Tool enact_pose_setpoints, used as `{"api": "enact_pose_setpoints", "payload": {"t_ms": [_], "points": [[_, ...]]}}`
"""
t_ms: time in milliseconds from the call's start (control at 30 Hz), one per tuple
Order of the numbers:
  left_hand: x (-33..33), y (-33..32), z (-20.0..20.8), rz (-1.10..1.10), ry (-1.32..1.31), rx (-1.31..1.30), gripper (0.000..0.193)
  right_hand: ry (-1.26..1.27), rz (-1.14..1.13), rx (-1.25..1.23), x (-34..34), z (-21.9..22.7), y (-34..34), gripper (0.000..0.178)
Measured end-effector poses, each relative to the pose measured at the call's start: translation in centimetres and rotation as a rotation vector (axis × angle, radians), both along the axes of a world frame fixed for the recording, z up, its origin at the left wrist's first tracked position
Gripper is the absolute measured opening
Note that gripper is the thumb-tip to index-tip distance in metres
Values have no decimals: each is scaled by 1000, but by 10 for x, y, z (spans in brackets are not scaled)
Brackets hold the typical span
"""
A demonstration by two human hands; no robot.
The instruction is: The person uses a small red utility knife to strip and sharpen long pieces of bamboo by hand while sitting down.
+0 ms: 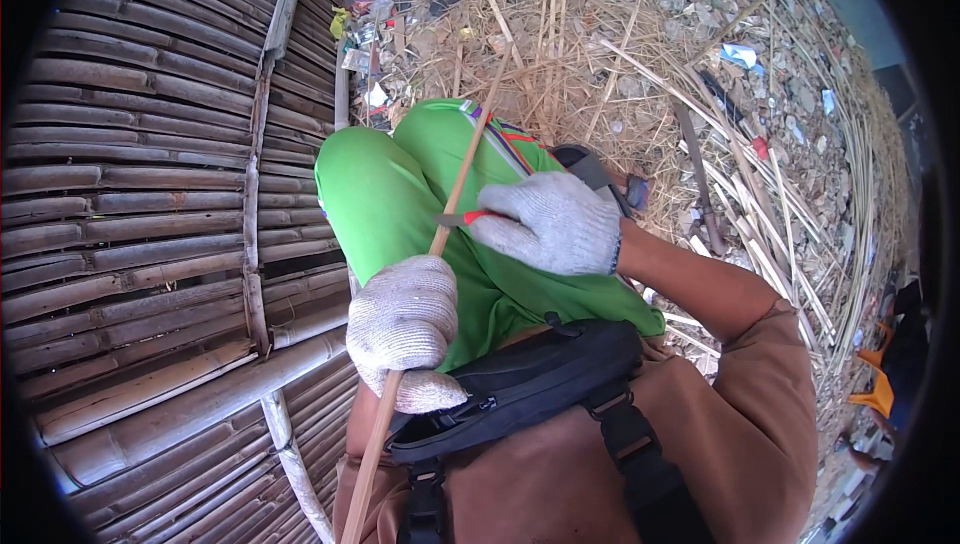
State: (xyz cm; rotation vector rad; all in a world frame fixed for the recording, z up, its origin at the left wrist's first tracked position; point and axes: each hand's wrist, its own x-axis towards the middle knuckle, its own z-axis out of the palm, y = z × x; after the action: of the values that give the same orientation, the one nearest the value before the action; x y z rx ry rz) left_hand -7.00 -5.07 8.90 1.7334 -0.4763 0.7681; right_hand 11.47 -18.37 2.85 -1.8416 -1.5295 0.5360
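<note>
A long, thin bamboo strip (468,161) runs slantwise across my lap, from the lower edge up toward the littered ground. My left hand (403,319), in a whitish knit glove, is closed around it near my waist. Just beyond that fist, a small knife (454,220) with a short blade and a red handle meets the strip. My right hand (555,224), gloved the same way, grips the knife's handle, most of which the fingers hide. The blade lies across the strip, at or touching its surface.
A bamboo slat platform (150,184) fills the left side. Cut strips (760,214), shavings and litter cover the ground ahead and right, with a long dark blade-like tool (700,174) among them. A black waist bag (520,384) rests against my front, above green trousers (370,194).
</note>
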Motion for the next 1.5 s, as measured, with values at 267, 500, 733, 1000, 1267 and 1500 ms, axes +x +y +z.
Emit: {"api": "enact_pose_setpoints", "payload": {"t_ms": [267,500,733,1000,1267,1500], "points": [[-4,-9,7,132,37,-29,39,-105,-36,31,8,-10,10,36],[-6,-6,5,209,136,4,42,-17,78,70,-1,-1,7,39],[-12,-4,2,168,115,-93,43,-17,43,210,-14,3,6,38],[-15,-4,6,172,106,-86,41,45,120,151,-15,22,10,38],[-28,-9,3,200,42,-142,45,75,120,134,-27,30,11,35],[-25,-15,-16,234,-86,-393,40,91,29,162,-33,15,10,31]]}}
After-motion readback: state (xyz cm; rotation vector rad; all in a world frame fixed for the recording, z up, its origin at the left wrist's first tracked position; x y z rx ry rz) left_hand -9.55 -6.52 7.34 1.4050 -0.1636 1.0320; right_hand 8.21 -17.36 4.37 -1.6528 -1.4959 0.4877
